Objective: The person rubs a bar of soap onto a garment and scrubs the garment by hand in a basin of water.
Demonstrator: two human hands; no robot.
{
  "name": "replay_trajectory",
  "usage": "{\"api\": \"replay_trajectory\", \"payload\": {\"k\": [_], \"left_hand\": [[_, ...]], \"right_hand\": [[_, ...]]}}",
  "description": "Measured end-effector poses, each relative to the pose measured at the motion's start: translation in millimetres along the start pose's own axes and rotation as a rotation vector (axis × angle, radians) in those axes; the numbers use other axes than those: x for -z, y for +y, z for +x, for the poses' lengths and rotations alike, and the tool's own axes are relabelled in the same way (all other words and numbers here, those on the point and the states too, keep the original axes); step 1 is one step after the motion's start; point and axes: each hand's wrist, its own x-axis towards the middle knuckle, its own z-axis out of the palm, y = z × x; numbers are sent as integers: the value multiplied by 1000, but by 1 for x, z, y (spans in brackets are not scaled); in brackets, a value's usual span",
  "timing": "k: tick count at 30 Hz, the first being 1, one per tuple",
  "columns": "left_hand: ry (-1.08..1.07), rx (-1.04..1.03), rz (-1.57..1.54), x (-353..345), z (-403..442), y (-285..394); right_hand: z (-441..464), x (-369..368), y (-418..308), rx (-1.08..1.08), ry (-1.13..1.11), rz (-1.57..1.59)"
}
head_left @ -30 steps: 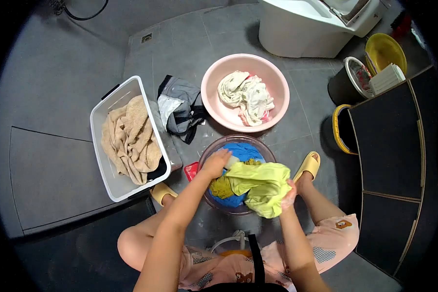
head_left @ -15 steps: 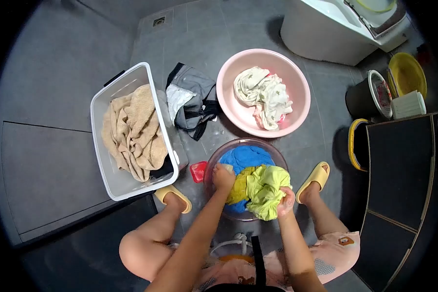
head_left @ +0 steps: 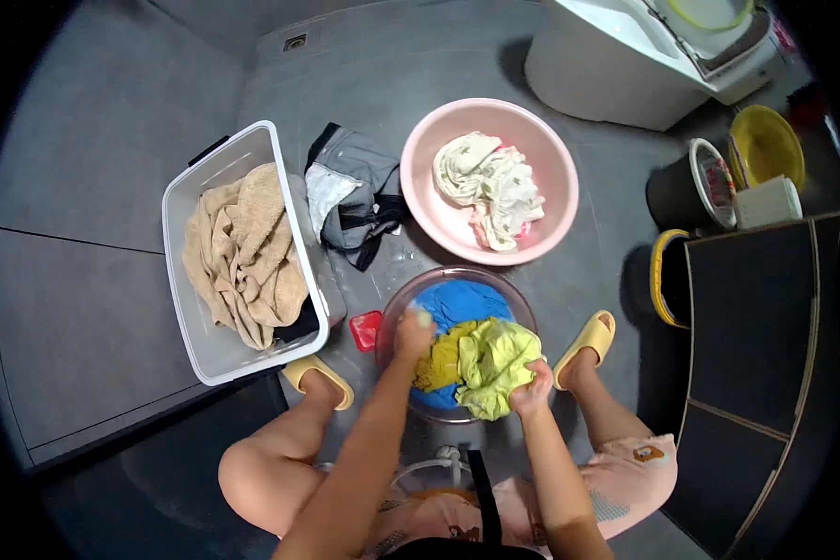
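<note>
A translucent basin (head_left: 523, 310) stands on the floor between my feet, with a blue cloth (head_left: 467, 301), an olive cloth (head_left: 441, 362) and a lime-green cloth (head_left: 495, 367) in it. My left hand (head_left: 413, 336) is over the basin's left side, closed around a small pale object (head_left: 424, 319) that looks like a bar of soap. At the right rim my right hand (head_left: 532, 387) grips the edge of the lime-green cloth. A red dish (head_left: 366, 330) lies on the floor just left of the basin.
Beyond the basin stands a pink tub (head_left: 558, 201) with white cloth. A white-rimmed bin (head_left: 185, 308) of beige towels is at the left, beside a grey garment (head_left: 359, 177). A dark cabinet (head_left: 751, 327) and buckets stand at the right, a toilet (head_left: 607, 75) behind.
The lime-green cloth, spread out wide earlier, is now bunched lower in the basin. My left hand has moved from the middle of the basin to its left side. The view has shifted.
</note>
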Motion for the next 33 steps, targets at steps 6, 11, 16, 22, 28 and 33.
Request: {"api": "replay_trajectory", "payload": {"k": [6,11,16,22,28,33], "left_hand": [[-134,-2,-585,50,-78,80],[230,-576,121,26,-174,117],[20,-357,-620,99,-169,120],[-425,-127,-848,79,-106,93],[-1083,-61,-1076,123,-140,107],[-704,-432,-467,131,-132,79]], "right_hand": [[-25,-67,-15,-161,-269,177],[-32,-93,-3,-401,150,26],[-59,-132,-63,-426,-1,-16],[-89,-168,-105,-400,-209,-58],[-92,-173,-137,-258,-199,-229],[-87,-176,-145,-315,-200,-39]]}}
